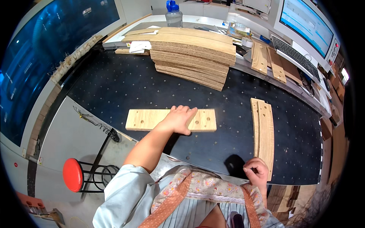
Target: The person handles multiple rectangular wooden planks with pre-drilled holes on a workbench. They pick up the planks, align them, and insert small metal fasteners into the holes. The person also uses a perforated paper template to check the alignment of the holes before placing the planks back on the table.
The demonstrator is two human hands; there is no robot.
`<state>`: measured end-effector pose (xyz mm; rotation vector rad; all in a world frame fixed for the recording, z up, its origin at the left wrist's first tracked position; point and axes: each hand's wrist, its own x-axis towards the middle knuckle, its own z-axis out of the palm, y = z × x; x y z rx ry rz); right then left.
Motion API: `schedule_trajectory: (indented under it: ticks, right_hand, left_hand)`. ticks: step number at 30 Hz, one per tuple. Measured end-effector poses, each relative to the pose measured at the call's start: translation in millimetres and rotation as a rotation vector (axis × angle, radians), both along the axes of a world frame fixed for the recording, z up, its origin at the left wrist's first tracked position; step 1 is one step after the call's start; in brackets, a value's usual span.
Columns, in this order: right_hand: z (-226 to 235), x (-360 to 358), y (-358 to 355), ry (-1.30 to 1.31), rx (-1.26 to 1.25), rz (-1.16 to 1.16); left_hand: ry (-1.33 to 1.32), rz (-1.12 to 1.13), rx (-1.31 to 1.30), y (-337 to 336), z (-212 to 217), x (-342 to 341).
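Note:
A pale wood-grain board [151, 118] with drilled holes lies crosswise on the black table in front of me. My left hand [179, 119] spans it from above, fingers at the far edge and thumb at the near edge. Near the table's front edge, my right hand [257, 170] is curled closed, with a small dark spot showing between its fingers; whether that is an object or shadow I cannot tell. Beside and partly behind that hand, two similar boards [267, 131] lie lengthwise, one overlapping the other.
A tall stack of boards [192, 57] stands at the back. Behind it is a bottle with a blue lid [174, 17]. At far right are a monitor [308, 26], a keyboard [296, 57] and more boards [259, 57]. A red stool [73, 174] stands at lower left.

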<state>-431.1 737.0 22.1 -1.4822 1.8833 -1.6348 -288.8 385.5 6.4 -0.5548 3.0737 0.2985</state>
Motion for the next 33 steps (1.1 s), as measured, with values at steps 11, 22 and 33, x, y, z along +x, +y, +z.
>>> schedule_trajectory:
  ticks: [11, 22, 33]
  right_hand:
    - [-5, 3, 5, -0.006, -0.036, -0.053]
    - [-8, 2, -6, -0.066, -0.012, -0.018]
    - [-10, 8, -1, -0.205, 0.028, 0.143]
  left_hand:
    - [0.237, 0.299, 0.485, -90, 13, 79]
    - [-0.145, 0.331, 0.104, -54, 0, 158]
    - [-0.134, 0.429, 0.052, 40, 8, 161]
